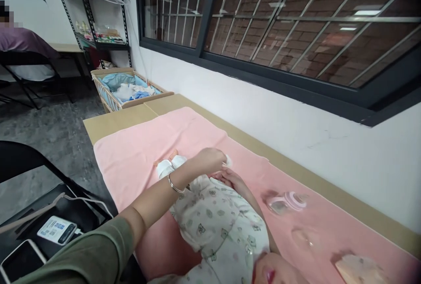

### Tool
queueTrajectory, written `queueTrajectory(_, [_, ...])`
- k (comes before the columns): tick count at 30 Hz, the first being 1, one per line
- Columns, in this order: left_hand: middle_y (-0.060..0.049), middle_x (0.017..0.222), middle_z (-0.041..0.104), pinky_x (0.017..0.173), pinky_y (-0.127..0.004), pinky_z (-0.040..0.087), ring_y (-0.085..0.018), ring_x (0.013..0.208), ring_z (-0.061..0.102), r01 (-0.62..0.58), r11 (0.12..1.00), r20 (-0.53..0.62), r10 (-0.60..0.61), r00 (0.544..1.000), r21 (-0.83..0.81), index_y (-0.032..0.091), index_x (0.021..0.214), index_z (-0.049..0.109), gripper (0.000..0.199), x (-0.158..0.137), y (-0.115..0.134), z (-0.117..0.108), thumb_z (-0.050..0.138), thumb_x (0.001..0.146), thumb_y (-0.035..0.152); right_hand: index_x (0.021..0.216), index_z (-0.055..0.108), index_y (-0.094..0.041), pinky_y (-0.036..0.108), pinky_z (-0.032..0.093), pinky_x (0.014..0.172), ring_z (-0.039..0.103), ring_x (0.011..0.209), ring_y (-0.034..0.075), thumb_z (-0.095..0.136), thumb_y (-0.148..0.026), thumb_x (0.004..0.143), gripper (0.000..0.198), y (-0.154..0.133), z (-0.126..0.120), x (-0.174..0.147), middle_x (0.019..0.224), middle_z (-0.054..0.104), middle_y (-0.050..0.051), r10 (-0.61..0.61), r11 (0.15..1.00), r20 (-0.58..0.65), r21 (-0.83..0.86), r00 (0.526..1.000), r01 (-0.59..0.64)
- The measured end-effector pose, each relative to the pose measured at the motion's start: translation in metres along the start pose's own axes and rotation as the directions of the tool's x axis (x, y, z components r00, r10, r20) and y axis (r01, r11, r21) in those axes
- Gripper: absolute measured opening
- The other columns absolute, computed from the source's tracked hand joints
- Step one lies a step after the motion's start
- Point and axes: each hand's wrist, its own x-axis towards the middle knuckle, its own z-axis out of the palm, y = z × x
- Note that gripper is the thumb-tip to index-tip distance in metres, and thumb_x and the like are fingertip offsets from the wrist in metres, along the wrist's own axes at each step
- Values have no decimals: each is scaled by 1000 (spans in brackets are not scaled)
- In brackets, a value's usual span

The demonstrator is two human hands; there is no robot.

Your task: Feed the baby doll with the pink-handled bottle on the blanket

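Note:
A baby doll (pixel 219 218) in a white outfit printed with small bears and leaves lies on a pink blanket (pixel 131 154), its head cut off by the lower edge. From the lower left, my left arm, with a silver bracelet, reaches across its legs. Closed fingers on my left hand (pixel 212 160) meet a small white thing (pixel 228 160) that I cannot make out. My right hand (pixel 232 179) comes along the doll's far side, its bent fingers just below the left hand. What those fingers hold is hidden. The doll's feet (pixel 173 155) show beyond my left wrist.
A baby bottle with a pink collar (pixel 294 201), a clear cap (pixel 304 240) and a pale packet (pixel 358 268) lie to the right. At left, a chair holds a phone (pixel 23 264) and white device (pixel 56 230). A crib (pixel 131 103) stands beyond; a person (pixel 26 45) sits farther back.

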Motion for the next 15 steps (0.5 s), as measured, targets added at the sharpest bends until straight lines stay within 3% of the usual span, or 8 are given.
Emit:
queueTrajectory(3, [-14,122,80,102,-38,59,-25,119,74,111,994,71,-111,991,-6,12,115,79,27,15,-30,6,54,104,8,113,70,-20,31,60,89,80,91,21,84,-39,76,44,4,-5,0,88,79,7,73,993,-26,97,997,-70])
queueTrajectory(6, [-10,114,80,96,-43,63,-23,106,77,216,976,179,-215,960,13,12,112,76,13,19,-46,15,68,106,20,112,68,-19,32,57,95,79,92,20,80,-32,77,39,0,-2,1,89,78,7,81,990,-26,122,996,-77])
queueTrajectory(12, [-10,120,77,95,-45,65,-24,106,76,293,956,234,-287,929,11,14,119,74,22,15,-53,20,71,108,33,113,69,-22,35,52,103,78,98,18,71,-36,89,28,-7,2,-6,94,76,7,65,993,2,103,998,-65])
queueTrajectory(15, [-14,124,77,97,-46,63,-26,109,76,244,970,189,-237,953,-14,12,126,71,23,8,-44,12,63,109,25,113,70,-22,35,55,98,78,98,21,79,-40,83,36,2,-4,-2,92,77,7,59,990,13,131,998,-60])
